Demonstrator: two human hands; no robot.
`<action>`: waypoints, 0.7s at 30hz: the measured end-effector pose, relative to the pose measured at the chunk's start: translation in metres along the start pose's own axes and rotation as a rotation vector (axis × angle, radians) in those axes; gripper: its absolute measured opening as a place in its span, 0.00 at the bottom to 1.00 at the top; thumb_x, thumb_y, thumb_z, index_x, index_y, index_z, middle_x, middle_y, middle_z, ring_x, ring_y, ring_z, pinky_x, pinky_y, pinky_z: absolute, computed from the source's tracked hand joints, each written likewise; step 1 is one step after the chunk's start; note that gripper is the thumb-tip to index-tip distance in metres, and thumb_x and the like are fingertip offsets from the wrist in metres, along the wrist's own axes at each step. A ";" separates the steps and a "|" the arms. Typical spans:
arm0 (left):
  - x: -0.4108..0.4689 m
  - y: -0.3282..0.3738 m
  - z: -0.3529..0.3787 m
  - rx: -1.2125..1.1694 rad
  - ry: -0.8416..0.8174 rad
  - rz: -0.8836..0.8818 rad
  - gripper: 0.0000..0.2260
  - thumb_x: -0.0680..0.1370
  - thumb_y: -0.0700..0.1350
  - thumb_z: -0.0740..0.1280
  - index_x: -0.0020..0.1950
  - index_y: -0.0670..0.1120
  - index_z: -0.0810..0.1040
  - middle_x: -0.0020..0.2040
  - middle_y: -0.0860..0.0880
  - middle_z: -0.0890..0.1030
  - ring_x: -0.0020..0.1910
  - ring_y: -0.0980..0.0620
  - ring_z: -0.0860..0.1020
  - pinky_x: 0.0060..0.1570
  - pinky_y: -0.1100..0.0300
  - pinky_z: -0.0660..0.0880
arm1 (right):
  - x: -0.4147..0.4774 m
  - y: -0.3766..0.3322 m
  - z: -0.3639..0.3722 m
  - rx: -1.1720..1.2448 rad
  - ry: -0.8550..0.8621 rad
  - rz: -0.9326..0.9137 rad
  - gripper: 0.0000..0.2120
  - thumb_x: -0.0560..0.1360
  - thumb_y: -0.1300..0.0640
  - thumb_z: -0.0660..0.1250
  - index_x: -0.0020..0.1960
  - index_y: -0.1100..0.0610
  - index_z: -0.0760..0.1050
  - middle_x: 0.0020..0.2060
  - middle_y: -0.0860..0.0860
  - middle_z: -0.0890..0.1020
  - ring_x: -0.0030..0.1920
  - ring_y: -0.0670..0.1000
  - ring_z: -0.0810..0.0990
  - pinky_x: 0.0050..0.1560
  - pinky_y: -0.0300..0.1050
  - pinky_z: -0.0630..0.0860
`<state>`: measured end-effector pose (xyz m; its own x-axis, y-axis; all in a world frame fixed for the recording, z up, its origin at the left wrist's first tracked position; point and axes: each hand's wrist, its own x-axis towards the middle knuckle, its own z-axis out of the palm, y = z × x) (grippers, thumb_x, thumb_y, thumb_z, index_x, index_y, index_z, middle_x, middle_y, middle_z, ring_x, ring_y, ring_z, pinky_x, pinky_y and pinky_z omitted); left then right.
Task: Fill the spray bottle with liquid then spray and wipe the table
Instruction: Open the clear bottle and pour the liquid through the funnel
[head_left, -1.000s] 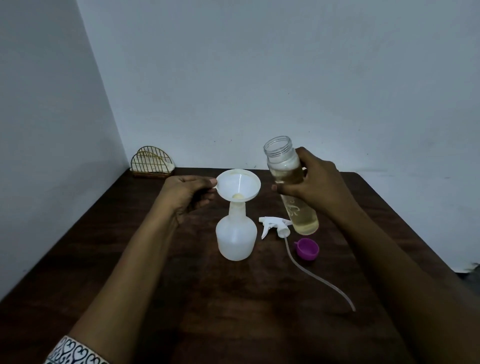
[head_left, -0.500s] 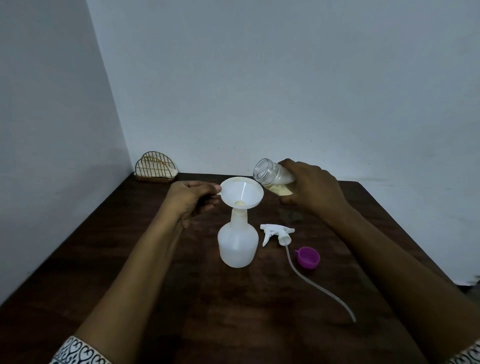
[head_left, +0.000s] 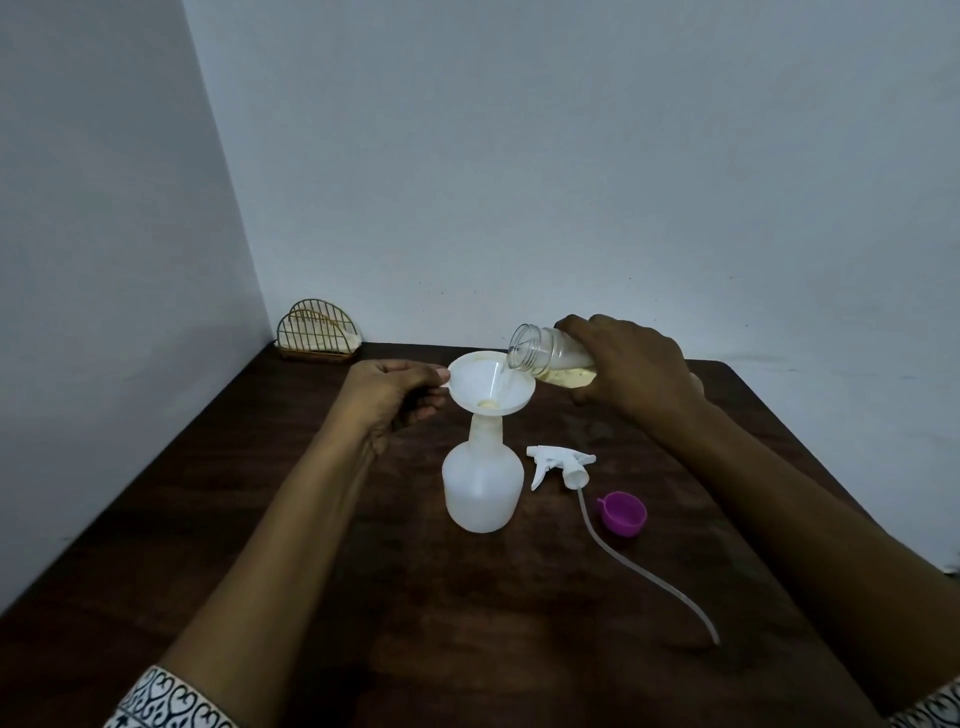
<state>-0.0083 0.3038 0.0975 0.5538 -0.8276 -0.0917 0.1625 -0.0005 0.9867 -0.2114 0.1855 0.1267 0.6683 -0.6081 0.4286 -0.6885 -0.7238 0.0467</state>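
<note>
A white spray bottle (head_left: 482, 486) stands upright on the dark wooden table (head_left: 467, 623) with a white funnel (head_left: 485, 382) in its neck. My left hand (head_left: 387, 397) pinches the funnel's rim tab on the left. My right hand (head_left: 631, 369) grips a clear bottle (head_left: 545, 356) of pale yellow liquid, tipped almost level with its open mouth over the funnel's right edge. A thin stream runs into the funnel. The white trigger sprayer head (head_left: 558, 464) lies on the table right of the spray bottle, its long tube (head_left: 649, 574) trailing toward me.
A purple cap (head_left: 622, 513) lies open side up beside the tube. A gold wire napkin holder (head_left: 318, 331) stands in the far left corner against the walls. The table's right edge runs diagonally at the right.
The clear bottle has gone from upright to tipped, with its mouth lowered over the funnel, and liquid now flows. My left hand has stayed on the funnel.
</note>
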 end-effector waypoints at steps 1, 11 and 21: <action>0.000 0.000 0.000 0.000 0.001 0.000 0.02 0.72 0.36 0.71 0.40 0.40 0.82 0.26 0.49 0.81 0.24 0.57 0.79 0.25 0.68 0.75 | 0.001 0.000 0.000 -0.004 -0.002 0.001 0.27 0.69 0.50 0.70 0.66 0.48 0.67 0.51 0.50 0.77 0.52 0.55 0.77 0.41 0.44 0.67; 0.003 -0.001 0.000 -0.005 -0.010 0.004 0.01 0.72 0.35 0.70 0.41 0.40 0.81 0.26 0.49 0.81 0.24 0.57 0.79 0.25 0.67 0.75 | 0.003 0.002 0.002 -0.053 0.002 -0.004 0.28 0.67 0.52 0.71 0.65 0.48 0.68 0.50 0.49 0.78 0.50 0.55 0.77 0.39 0.44 0.66; 0.003 -0.002 -0.001 -0.005 -0.013 0.003 0.02 0.72 0.36 0.70 0.40 0.41 0.81 0.26 0.49 0.81 0.24 0.57 0.79 0.25 0.67 0.75 | 0.006 0.004 0.000 -0.076 -0.014 -0.023 0.27 0.69 0.52 0.71 0.65 0.48 0.67 0.51 0.49 0.77 0.51 0.54 0.77 0.38 0.44 0.66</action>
<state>-0.0060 0.3015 0.0955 0.5436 -0.8349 -0.0866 0.1652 0.0052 0.9862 -0.2096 0.1790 0.1294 0.6878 -0.5963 0.4139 -0.6919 -0.7110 0.1254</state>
